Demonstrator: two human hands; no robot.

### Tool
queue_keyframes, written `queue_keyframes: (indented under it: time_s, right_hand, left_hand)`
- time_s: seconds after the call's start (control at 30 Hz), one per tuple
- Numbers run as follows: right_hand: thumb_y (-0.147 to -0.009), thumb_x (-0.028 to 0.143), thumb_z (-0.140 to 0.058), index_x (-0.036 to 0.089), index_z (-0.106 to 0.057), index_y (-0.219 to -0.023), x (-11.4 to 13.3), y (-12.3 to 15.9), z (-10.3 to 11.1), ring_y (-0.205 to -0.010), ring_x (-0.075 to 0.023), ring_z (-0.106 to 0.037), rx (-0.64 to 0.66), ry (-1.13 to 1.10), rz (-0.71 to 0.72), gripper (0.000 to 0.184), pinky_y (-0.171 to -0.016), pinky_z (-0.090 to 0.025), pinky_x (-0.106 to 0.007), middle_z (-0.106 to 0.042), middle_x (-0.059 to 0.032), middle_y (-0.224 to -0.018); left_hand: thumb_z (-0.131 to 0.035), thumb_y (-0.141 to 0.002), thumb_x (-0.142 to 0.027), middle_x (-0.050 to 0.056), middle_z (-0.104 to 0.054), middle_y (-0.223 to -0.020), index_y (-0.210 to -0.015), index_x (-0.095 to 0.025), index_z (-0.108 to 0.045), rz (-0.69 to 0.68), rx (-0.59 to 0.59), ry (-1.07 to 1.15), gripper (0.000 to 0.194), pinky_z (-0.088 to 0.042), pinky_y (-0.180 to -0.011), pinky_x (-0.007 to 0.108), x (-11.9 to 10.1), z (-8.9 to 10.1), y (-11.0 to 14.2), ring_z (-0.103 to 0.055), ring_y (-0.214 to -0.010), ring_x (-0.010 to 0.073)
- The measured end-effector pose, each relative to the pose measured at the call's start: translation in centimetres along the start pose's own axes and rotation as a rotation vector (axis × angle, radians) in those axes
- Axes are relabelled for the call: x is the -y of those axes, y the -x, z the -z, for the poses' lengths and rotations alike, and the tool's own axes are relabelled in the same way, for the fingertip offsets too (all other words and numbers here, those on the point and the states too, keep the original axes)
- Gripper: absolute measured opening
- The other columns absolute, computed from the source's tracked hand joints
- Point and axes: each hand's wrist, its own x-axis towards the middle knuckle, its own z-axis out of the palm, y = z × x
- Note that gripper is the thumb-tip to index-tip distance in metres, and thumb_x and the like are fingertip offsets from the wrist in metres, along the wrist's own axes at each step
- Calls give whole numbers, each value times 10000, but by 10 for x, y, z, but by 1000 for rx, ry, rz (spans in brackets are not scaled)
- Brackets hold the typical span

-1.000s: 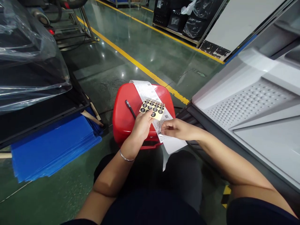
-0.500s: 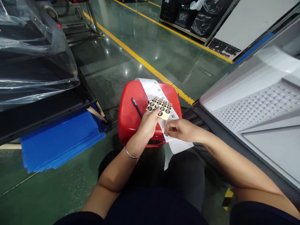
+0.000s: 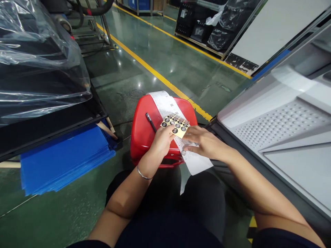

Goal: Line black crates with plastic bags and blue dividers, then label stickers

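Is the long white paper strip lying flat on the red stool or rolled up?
Lying flat: the paper strip runs across the red stool and hangs over its near edge.

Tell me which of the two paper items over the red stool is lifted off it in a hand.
The small yellow sheet of round black stickers, pinched in the left hand. The long white printed paper strip lies flat on the red plastic stool, under the right hand.

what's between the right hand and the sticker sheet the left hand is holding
Nothing visible. The right hand lies flat on the white paper strip on the red stool, right beside the sticker sheet pinched in the left hand. The pen lies off to the left.
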Motion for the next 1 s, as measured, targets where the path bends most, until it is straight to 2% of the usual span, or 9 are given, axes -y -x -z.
queue_keyframes:
  time_s: [0.07, 0.13, 0.27, 0.37, 0.47, 0.7, 0.77, 0.9, 1.0]
  right_hand:
    - [-872, 391, -567, 183, -622, -1205, 6, 9, -3, -1215, -286, -502, -11, 88, 45, 396, -981, -414, -464, -568, -133, -1294]
    - [-898, 382, -522, 171, -611, -1232, 15, 19, -6, -1207, -292, -517, 11, 152, 31, 405, -985, -421, -482, -550, -141, -1319]
    - [-906, 367, -507, 184, -659, -1156, 29, 29, 2, -1052, -268, -619, -4, 173, 17, 345, -904, -485, -445, -650, -120, -1177]
    - [-922, 344, -491, 192, -696, -1037, 31, 18, 16, -880, -195, -664, -188, 65, 16, 281, -782, -525, -336, -712, -82, -975]
    - [-923, 329, -495, 188, -698, -1005, 28, -3, 22, -859, -176, -647, -404, 60, 48, 260, -742, -517, -304, -698, -80, -934]
    - [-928, 350, -479, 167, -693, -1032, 22, -33, 8, -818, -177, -601, -531, 268, 89, 300, -665, -473, -283, -676, -85, -904]
    - [-939, 356, -449, 173, -704, -989, 24, -34, 8, -790, -172, -576, -539, 285, 74, 317, -662, -456, -283, -670, -83, -873]
    - [-949, 337, -413, 188, -709, -863, 30, -34, 13, -739, -168, -530, -457, 268, 66, 342, -657, -427, -297, -644, -76, -790]
    - [-939, 328, -435, 191, -694, -822, 36, -25, 19, -744, -162, -536, -422, 107, 99, 315, -683, -435, -303, -634, -70, -780]
  left_hand:
    - [-656, -664, -165, 100, -718, -937, -898, -128, -650, -18, 20, 1, 237, -502, -885, 382, -7, 2, 1, -670, -939, 228]
    - [-684, -631, -178, 89, -721, -922, -903, -139, -650, -55, 16, -18, 276, -518, -857, 398, -15, 4, 4, -673, -925, 240]
    - [-712, -584, -197, 84, -727, -878, -895, -144, -665, -100, 13, -154, 319, -544, -791, 411, -29, 10, 8, -675, -895, 264]
    - [-727, -560, -207, 82, -727, -852, -884, -143, -671, -81, 43, -308, 335, -553, -730, 397, -31, 13, 8, -680, -826, 264]
    - [-738, -546, -187, 79, -727, -869, -867, -142, -660, -113, 61, -360, 334, -539, -758, 377, -29, 13, 7, -675, -843, 253]
    - [-727, -607, -174, 62, -722, -987, -951, -149, -653, -227, 98, -238, 354, -473, -914, 349, -28, 9, 13, -649, -983, 219]
    - [-717, -618, -157, 60, -722, -1000, -954, -151, -660, -257, 109, -245, 341, -459, -938, 338, -27, 9, 15, -638, -1019, 219]
    - [-714, -632, -151, 59, -728, -952, -925, -152, -674, -283, 61, -299, 295, -459, -937, 341, -23, 10, 15, -641, -1004, 225]
    - [-727, -628, -162, 66, -728, -948, -925, -151, -676, -277, 49, -288, 302, -476, -914, 350, -22, 13, 14, -654, -961, 227]
